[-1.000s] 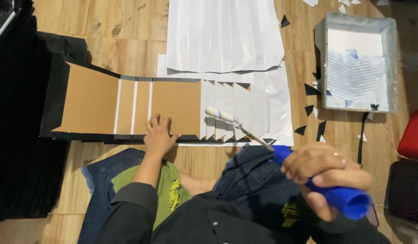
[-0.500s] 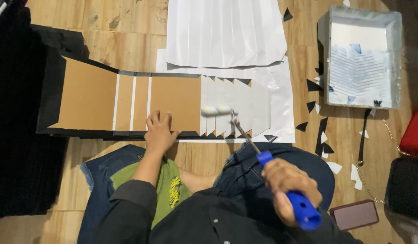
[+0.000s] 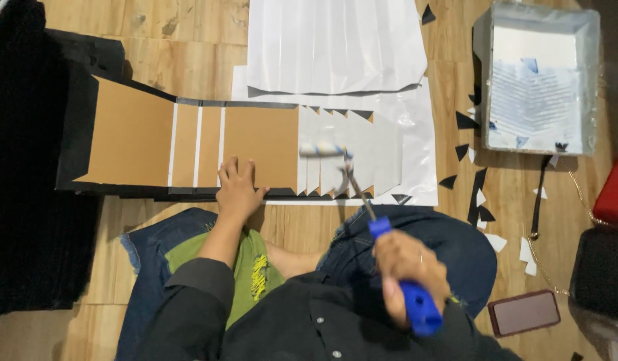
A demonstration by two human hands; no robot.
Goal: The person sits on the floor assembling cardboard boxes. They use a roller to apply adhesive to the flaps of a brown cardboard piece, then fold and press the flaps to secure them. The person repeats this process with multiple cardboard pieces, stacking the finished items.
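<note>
The small paint roller lies with its sleeve on the flattened cardboard box, right where the bare brown panel meets the white-coated flaps. Its thin metal shank runs back and down to a blue handle, which the right hand grips in a closed fist, held low over the lap, close to the body. The left hand rests open, palm down and fingers spread, on the near edge of the brown cardboard, just left of the roller; its forearm in a dark sleeve reaches straight forward from the knee.

The cardboard lies on the wooden floor, with black edging and three white strips to the left of the left hand. Under its painted end and beyond the roller a white sheet is spread, and farther ahead lies a larger white pleated sheet. Well to the right of the right hand and ahead of it stands a grey paint tray with white paint in it. Between the tray and the sheet black and white offcuts are scattered over the floor. Near the right hand, to its right, lies a dark phone. Left of the left hand the floor is covered by black material.
</note>
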